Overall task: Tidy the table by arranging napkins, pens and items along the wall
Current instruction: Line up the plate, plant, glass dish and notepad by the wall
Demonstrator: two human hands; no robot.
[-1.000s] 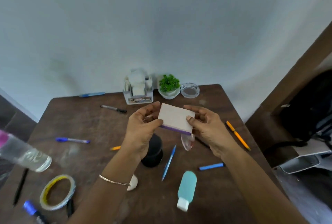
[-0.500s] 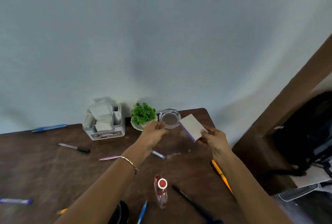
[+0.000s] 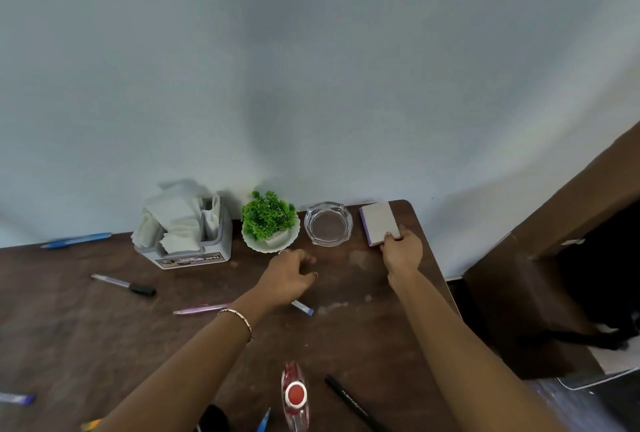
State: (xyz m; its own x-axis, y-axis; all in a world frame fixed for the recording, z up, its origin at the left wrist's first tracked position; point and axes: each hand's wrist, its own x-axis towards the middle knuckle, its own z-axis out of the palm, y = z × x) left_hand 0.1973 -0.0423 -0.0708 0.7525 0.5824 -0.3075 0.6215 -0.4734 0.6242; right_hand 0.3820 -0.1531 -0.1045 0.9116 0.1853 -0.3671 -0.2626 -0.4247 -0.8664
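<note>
Pinching the near end of the notepad point(image 3: 379, 222) with the right hand point(image 3: 401, 253), thumb on top; lying at the table's point(image 3: 69, 327) far right corner, just beside the ashtray point(image 3: 328, 223), long axis pointing from hand to wall point(image 3: 311, 85); hovering the left hand point(image 3: 287, 275) loosely curled, holding nothing, nearer the pink pen point(image 3: 201, 309) lying crosswise by its wrist; cannot read blurred napkin holder point(image 3: 194, 255) label or black pen point(image 3: 349, 400) print.
</note>
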